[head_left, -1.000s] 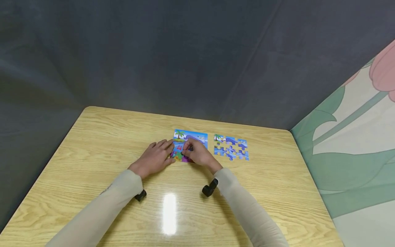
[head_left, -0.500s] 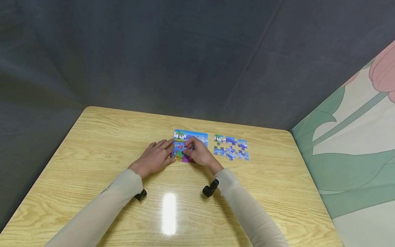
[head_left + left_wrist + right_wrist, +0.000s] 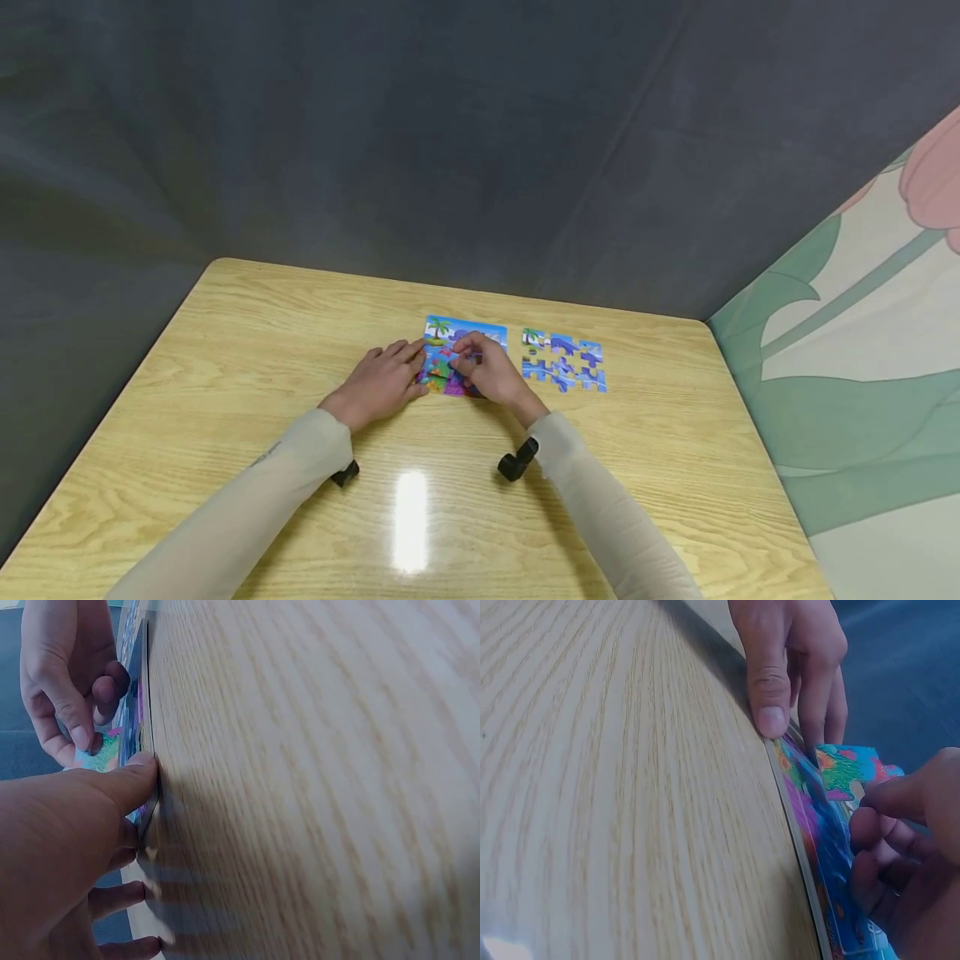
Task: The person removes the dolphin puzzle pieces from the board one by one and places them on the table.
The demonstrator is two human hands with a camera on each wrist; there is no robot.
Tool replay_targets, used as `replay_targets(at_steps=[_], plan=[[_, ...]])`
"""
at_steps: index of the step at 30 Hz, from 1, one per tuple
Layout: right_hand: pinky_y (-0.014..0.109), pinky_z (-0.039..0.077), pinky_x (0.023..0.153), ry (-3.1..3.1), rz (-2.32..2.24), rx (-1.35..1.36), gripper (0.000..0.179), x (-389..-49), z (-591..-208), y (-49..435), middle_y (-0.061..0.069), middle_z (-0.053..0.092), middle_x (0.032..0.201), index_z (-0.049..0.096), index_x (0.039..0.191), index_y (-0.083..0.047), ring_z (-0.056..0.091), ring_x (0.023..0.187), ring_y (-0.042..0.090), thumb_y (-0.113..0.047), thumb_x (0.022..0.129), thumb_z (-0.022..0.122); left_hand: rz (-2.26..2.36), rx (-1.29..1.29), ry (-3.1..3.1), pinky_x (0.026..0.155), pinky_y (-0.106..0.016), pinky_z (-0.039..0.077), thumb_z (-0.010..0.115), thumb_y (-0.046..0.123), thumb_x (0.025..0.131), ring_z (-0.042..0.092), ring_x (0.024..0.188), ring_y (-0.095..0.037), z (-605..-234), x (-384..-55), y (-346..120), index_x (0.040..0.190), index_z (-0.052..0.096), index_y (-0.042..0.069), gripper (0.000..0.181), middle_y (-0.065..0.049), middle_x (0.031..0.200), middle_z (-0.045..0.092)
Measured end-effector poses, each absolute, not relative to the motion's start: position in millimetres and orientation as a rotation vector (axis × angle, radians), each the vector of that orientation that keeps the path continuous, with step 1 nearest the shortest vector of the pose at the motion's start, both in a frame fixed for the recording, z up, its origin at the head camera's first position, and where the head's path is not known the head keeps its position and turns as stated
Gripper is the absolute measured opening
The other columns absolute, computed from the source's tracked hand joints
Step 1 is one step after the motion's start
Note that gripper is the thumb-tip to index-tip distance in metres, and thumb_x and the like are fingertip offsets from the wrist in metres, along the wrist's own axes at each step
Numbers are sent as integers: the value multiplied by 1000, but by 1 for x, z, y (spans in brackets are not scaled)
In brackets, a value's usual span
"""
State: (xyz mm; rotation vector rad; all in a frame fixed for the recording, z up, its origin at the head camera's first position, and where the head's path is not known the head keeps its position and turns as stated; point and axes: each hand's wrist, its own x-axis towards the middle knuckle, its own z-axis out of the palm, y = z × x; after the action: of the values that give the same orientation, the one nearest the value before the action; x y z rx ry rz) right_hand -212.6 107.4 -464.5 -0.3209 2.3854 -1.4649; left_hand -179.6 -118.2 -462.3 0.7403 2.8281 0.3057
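In the head view, a picture puzzle board (image 3: 467, 323) with a palm tree and sea scene lies on the table. My left hand (image 3: 381, 385) rests at its left side, fingers extended, with the thumb (image 3: 771, 720) on the near edge in the right wrist view. My right hand (image 3: 491, 373) is over the board and pinches a puzzle piece (image 3: 844, 769) between thumb and fingers. Green, blue and pink show on that piece, which is tilted up above the board. My right hand hides part of the board. Several puzzle pieces (image 3: 561, 344) lie right of the board.
The wooden table (image 3: 285, 308) ends at a dark curtain (image 3: 450, 150) behind. A floral panel (image 3: 885, 358) stands along the right side. A bright light reflection (image 3: 410, 521) shows near the front. A small black camera sits on each wrist.
My right hand has shifted slightly to the right and away with the puzzle piece. My left hand keeps its place at the board's side. The loose pieces have not moved.
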Motion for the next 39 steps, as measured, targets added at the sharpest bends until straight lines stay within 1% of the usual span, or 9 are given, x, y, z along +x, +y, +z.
replay_targets(at_steps=[6, 12, 14, 17, 22, 26, 30, 37, 39], plan=[[29, 53, 67, 2385, -1504, -291, 11, -209, -464, 120, 11, 65, 109, 66, 117, -5, 59, 73, 19, -12, 109, 61, 284, 759, 2844, 122, -67, 40, 53, 44, 112, 37, 159, -43, -465, -178, -118, 163, 42, 2, 67, -16, 176, 31], [30, 51, 66, 2428, -1475, -277, 12, -208, -460, 141, 10, 64, 105, 67, 116, -7, 57, 71, 21, -15, 110, 61, 295, 758, 2832, 123, -67, 38, 52, 43, 113, 35, 160, -43, -467, -176, -119, 164, 39, 1, 68, -16, 177, 29], [31, 51, 67, 2443, -1458, -267, 12, -208, -458, 149, 10, 64, 106, 67, 116, -7, 56, 71, 22, -15, 110, 61, 295, 760, 2829, 124, -68, 38, 52, 43, 113, 34, 160, -43, -466, -176, -119, 164, 39, 1, 68, -16, 177, 28], [33, 51, 67, 2463, -1429, -261, 12, -206, -454, 160, 12, 65, 110, 67, 115, -7, 57, 73, 27, -16, 110, 61, 295, 760, 2827, 124, -68, 37, 51, 43, 113, 34, 161, -43, -465, -175, -119, 164, 39, 1, 68, -16, 177, 28], [34, 52, 67, 2514, -1400, -273, 14, -203, -450, 179, 17, 65, 114, 67, 115, -3, 59, 77, 31, -15, 110, 61, 297, 761, 2831, 124, -68, 37, 52, 42, 113, 34, 160, -43, -464, -176, -118, 164, 39, 1, 67, -16, 177, 28], [32, 51, 65, 2534, -1387, -277, 13, -199, -447, 196, 18, 66, 112, 67, 114, -2, 58, 73, 29, -12, 109, 61, 294, 770, 2839, 123, -68, 38, 52, 42, 113, 35, 160, -43, -465, -177, -119, 163, 40, 0, 67, -17, 176, 29], [28, 50, 61, 2571, -1368, -272, 12, -196, -445, 214, 19, 67, 108, 67, 112, 0, 55, 67, 22, -10, 108, 62, 296, 771, 2837, 124, -68, 37, 52, 42, 113, 34, 160, -43, -465, -177, -118, 164, 40, 1, 67, -16, 177, 29], [25, 45, 56, 2602, -1271, -277, 13, -189, -441, 240, 21, 68, 103, 66, 111, 2, 49, 62, 13, -9, 108, 61, 307, 755, 2836, 124, -68, 36, 52, 42, 113, 34, 161, -43, -464, -177, -117, 164, 40, 1, 67, -16, 177, 29], [25, 45, 56, 2594, -1248, -287, 12, -187, -442, 244, 20, 68, 103, 66, 110, 2, 51, 62, 13, -8, 108, 60, 309, 753, 2837, 124, -69, 36, 52, 42, 113, 34, 160, -44, -464, -177, -116, 164, 40, 1, 67, -16, 177, 29]])
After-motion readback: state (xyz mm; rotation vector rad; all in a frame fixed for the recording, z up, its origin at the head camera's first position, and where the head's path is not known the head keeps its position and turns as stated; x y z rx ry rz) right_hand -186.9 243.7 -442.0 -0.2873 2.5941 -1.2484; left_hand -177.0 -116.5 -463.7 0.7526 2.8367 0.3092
